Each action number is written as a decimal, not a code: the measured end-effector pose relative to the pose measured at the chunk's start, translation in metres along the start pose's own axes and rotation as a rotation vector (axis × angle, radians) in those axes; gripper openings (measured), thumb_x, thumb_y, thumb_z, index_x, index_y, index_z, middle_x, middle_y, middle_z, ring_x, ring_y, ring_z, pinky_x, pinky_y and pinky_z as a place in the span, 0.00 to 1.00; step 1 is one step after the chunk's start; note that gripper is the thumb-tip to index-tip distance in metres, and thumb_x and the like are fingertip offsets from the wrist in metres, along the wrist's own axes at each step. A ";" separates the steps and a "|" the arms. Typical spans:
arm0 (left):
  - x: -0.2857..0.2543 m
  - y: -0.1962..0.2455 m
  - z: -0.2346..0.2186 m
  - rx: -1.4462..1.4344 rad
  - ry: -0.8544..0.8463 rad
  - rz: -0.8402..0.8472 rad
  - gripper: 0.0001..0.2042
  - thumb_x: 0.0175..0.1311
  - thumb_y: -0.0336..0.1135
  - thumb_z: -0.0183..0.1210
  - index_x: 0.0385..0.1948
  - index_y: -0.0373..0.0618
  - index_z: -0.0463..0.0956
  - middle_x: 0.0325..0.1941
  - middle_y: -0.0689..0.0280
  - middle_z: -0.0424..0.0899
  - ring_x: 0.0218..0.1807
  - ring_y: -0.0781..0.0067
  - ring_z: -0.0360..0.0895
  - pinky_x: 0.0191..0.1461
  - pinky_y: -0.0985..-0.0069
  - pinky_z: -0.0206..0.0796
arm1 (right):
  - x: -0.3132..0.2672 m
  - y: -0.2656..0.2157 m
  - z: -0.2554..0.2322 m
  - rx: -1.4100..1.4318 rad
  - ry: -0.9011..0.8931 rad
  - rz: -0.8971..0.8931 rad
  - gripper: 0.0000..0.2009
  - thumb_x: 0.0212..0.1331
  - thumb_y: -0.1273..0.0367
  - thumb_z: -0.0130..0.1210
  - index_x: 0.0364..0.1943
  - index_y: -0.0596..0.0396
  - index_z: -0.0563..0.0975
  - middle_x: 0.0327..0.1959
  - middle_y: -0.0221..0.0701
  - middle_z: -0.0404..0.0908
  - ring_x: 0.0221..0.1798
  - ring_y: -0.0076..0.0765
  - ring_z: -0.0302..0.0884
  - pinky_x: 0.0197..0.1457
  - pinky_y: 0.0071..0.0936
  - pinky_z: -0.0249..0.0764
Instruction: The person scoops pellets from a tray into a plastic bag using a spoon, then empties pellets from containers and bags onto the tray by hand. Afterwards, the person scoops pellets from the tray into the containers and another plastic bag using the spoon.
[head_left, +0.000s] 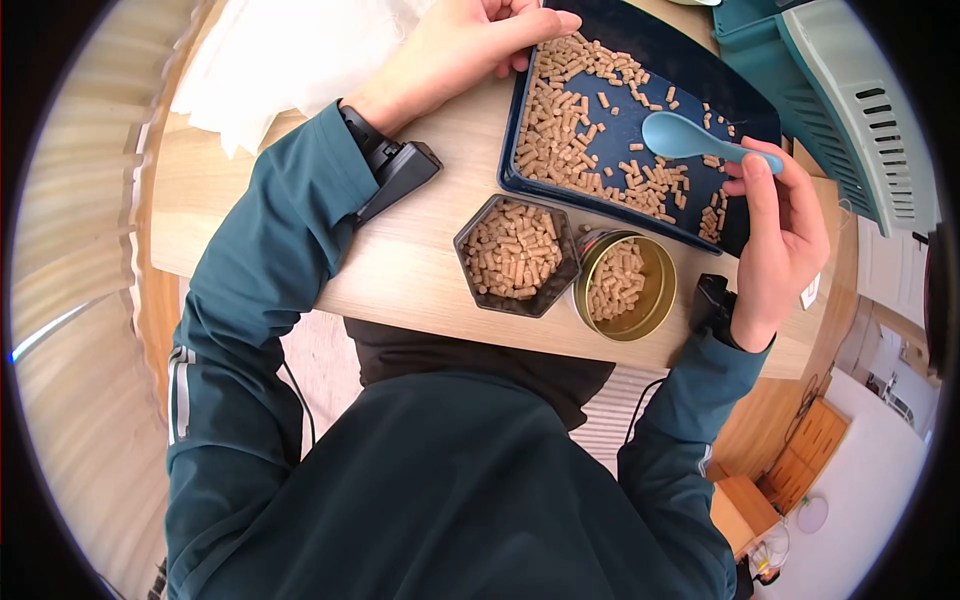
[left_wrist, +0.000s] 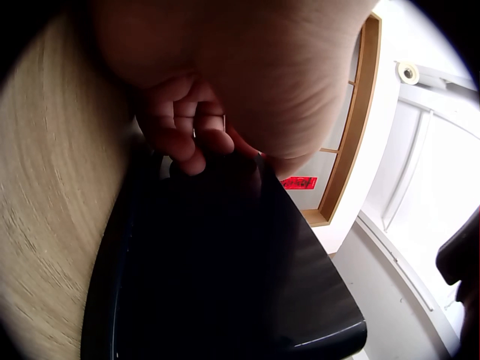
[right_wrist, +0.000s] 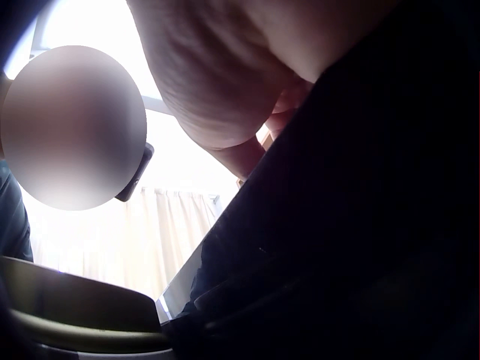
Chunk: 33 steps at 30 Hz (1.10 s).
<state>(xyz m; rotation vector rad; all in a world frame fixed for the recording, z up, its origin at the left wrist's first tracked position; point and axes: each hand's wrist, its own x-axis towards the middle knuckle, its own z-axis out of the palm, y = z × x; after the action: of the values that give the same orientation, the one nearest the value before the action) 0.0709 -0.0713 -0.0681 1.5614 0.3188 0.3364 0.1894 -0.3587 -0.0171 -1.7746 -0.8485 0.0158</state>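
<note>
A dark blue tray (head_left: 668, 50) holds wood pellets (head_left: 555, 130), heaped thickly along its left side and scattered elsewhere. My left hand (head_left: 465, 50) grips the tray's far left edge, thumb over the rim. In the left wrist view, the fingers of that hand (left_wrist: 232, 67) curl against the tray's dark outer wall (left_wrist: 210, 255). Between thumb and fingers, my right hand (head_left: 790, 225) holds a light blue spoon (head_left: 690, 137) by its handle, the bowl over the tray's middle. The right wrist view shows this hand (right_wrist: 225, 90) above the tray's dark side (right_wrist: 360, 225).
Near the table's (head_left: 420, 270) front edge stand a black hexagonal container (head_left: 492, 300) full of pellets and a gold-coloured tin (head_left: 656, 290) partly filled with them. White sheeting (head_left: 290, 60) lies at the back left. A slotted teal-and-grey plastic case (head_left: 870, 110) borders the tray's right side.
</note>
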 end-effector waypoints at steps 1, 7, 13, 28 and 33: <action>-0.001 0.000 0.000 -0.014 0.000 -0.001 0.17 0.73 0.45 0.67 0.28 0.47 0.73 0.23 0.76 0.74 0.25 0.88 0.67 0.29 0.85 0.59 | 0.000 0.000 0.000 0.013 0.019 -0.002 0.09 0.70 0.73 0.64 0.49 0.64 0.85 0.44 0.32 0.87 0.43 0.23 0.85 0.47 0.22 0.84; -0.003 -0.004 0.001 0.111 0.011 0.122 0.19 0.72 0.50 0.67 0.25 0.51 0.72 0.26 0.79 0.73 0.28 0.90 0.68 0.33 0.85 0.60 | 0.001 0.000 -0.014 -0.081 0.141 0.021 0.07 0.69 0.73 0.67 0.45 0.62 0.85 0.38 0.26 0.87 0.40 0.17 0.81 0.45 0.14 0.74; -0.003 -0.013 -0.006 0.051 -0.031 0.134 0.20 0.69 0.56 0.68 0.34 0.47 0.79 0.28 0.76 0.76 0.29 0.87 0.71 0.35 0.84 0.65 | -0.009 0.013 -0.051 -0.212 0.223 0.178 0.11 0.70 0.64 0.68 0.40 0.60 0.86 0.29 0.19 0.78 0.31 0.12 0.66 0.35 0.14 0.60; -0.003 -0.013 -0.004 0.138 -0.144 0.132 0.23 0.71 0.57 0.67 0.22 0.49 0.75 0.23 0.74 0.77 0.28 0.86 0.74 0.34 0.83 0.66 | -0.110 -0.020 -0.044 -0.214 0.185 0.152 0.09 0.72 0.71 0.62 0.50 0.60 0.82 0.46 0.31 0.84 0.46 0.25 0.82 0.50 0.23 0.78; 0.000 -0.020 -0.002 0.136 -0.142 0.146 0.22 0.72 0.53 0.66 0.22 0.49 0.76 0.23 0.75 0.78 0.29 0.87 0.74 0.34 0.83 0.66 | -0.128 -0.033 0.014 0.088 -0.065 0.178 0.21 0.74 0.70 0.59 0.66 0.63 0.72 0.65 0.43 0.78 0.67 0.39 0.78 0.68 0.35 0.75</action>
<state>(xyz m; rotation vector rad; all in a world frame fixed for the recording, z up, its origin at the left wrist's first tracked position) 0.0708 -0.0693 -0.0881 1.7378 0.1193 0.3204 0.0708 -0.4132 -0.0448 -1.7691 -0.7227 0.2244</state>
